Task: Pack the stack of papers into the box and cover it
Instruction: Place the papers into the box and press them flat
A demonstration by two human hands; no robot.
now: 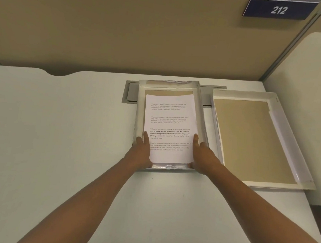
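Your left hand (142, 152) and right hand (203, 154) clamp the white printed paper stack (169, 128) by its side edges, thumbs on top, fingers pressed together, keeping it square inside the shallow white cardboard box (201, 112).

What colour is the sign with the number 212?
The sign is dark blue with white numerals, seen in the head view.

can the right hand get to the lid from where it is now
Probably yes. The lid lies open-side up on the desk just right of the box, with nothing between. The right hand is holding the stack of papers and must let go first.
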